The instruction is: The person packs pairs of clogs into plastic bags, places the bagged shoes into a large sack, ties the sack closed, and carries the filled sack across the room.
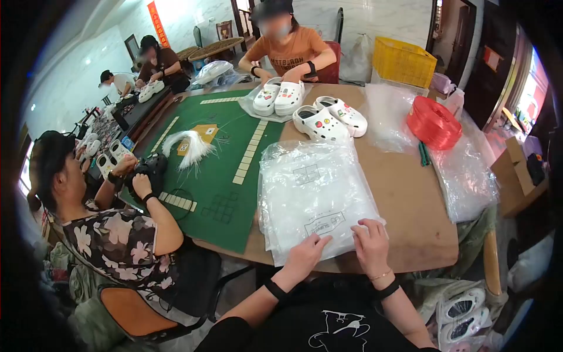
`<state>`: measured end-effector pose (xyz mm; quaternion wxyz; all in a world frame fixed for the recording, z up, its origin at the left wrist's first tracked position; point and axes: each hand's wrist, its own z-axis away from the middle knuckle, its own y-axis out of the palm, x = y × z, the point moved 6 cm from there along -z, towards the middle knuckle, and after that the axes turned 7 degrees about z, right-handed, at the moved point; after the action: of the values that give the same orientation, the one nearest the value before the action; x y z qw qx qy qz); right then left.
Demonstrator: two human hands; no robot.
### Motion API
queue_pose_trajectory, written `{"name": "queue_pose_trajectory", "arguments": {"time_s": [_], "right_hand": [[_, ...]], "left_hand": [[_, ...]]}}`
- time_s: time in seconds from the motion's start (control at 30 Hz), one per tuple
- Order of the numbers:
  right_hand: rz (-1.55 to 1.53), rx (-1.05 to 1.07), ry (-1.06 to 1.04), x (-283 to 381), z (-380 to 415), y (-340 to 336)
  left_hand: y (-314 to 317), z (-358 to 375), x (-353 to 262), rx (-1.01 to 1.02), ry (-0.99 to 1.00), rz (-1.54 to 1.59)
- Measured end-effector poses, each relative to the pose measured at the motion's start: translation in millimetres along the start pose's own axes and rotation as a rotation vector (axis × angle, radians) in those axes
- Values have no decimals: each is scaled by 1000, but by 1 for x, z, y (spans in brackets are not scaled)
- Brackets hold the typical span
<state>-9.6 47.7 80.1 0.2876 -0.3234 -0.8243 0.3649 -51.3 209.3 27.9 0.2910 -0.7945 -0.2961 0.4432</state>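
A stack of clear, printed plastic bags (311, 182) lies on the brown tabletop in front of me. My left hand (304, 256) is closed at the near edge of the stack, thumb and fingers pinching the plastic. At the stack's near right corner, my right hand (370, 242) has its fingers curled on the bag edge. Just beyond the bags sits a pair of white clogs with colourful charms (329, 120). Another white pair (278, 97) rests on a plastic bag in front of the person across the table.
A green mat (226, 211) with white fibres (193, 146) covers the table's left part. On the right are a red twine roll (434, 123), a green-handled tool (424, 154) and more plastic (463, 176). A person at left handles a clog; others work behind.
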Motion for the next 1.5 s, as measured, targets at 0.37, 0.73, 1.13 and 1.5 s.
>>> {"name": "queue_pose_trajectory", "arguments": {"time_s": [0.37,0.73,1.13,1.5], "right_hand": [[-73,78,-98,9,26,31],[-111,235,275,-27,27,43],[-155,413,-84,-20,43,84],[-394,332,-19,-36,38,69]], "left_hand": [[-15,-14,-6,-196,-204,106],[-23,-19,-25,-269,-83,22],[-62,-30,-7,-460,-187,190],[6,-32,27,-195,107,326]]}}
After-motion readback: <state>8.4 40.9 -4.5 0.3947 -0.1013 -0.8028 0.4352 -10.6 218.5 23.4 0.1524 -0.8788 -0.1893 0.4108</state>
